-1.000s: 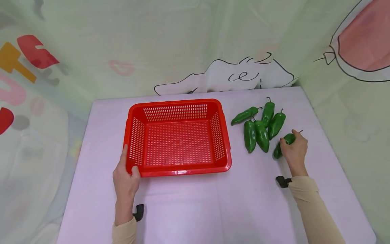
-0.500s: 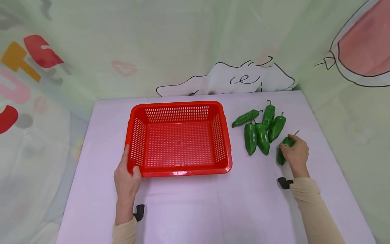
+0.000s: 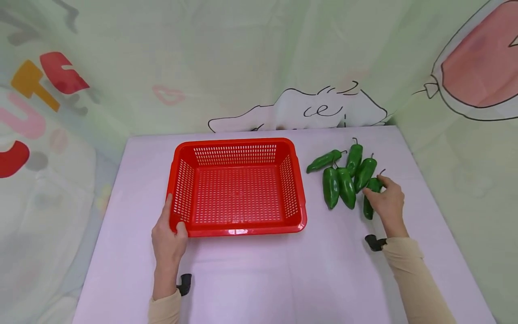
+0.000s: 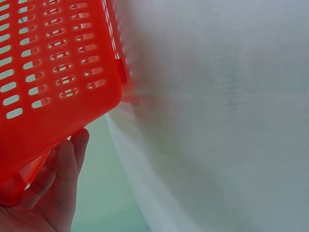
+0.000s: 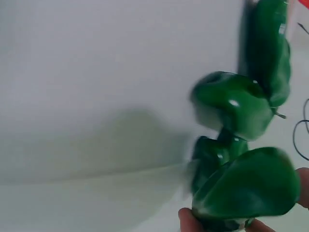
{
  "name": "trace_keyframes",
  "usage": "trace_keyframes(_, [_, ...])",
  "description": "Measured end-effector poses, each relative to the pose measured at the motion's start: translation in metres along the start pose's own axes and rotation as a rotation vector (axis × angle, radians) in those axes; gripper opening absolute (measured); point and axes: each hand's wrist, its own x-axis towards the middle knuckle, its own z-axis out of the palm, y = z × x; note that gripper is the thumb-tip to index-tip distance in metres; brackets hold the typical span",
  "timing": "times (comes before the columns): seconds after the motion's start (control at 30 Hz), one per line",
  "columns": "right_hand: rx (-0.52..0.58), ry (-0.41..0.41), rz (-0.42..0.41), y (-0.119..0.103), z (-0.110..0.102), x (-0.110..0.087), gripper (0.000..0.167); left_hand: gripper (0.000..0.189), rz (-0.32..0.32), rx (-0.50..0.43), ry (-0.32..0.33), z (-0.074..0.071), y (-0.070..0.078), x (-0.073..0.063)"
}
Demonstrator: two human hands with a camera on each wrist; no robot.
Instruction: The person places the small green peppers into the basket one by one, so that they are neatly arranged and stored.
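A red perforated plastic basket (image 3: pixel 238 231) sits left of centre on the table. My left hand (image 3: pixel 169 243) grips its near left corner, thumb at the front rim; the left wrist view has the fingers (image 4: pixel 67 166) curled against the basket's outer edge. Over on the right, my right hand (image 3: pixel 389 204) pinches a green pepper (image 3: pixel 368 209) between thumb and fingers, its stem pointing up and away. This pepper (image 5: pixel 251 186) looms large in the right wrist view, with fingertips at its lower end. Just left of it lie several more green peppers (image 3: pixel 331 188) in a loose cluster.
A pale lilac cloth covers the table (image 3: pixel 251 283). Behind it and along both sides hangs a printed curtain (image 3: pixel 226 54). One pepper (image 3: pixel 325 160) of the cluster lies on its side near the basket's right wall.
My right hand has shifted left with its pepper, which now stands closer to the cluster and has turned a little. My left hand keeps its grip on the basket; the head view has tilted slightly.
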Motion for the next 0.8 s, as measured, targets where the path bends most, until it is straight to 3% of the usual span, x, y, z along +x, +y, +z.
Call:
trace_keyframes(0.3, [0.114,-0.083,-0.006,-0.031,-0.003,-0.006,0.064,0.071,-0.004,-0.009,-0.009,0.000,-0.003,0.002])
trace_keyframes(0.8, [0.220,-0.231,-0.088,-0.107,-0.006,-0.016,0.064,0.070,-0.020,-0.015,-0.013,-0.003,0.004,0.003])
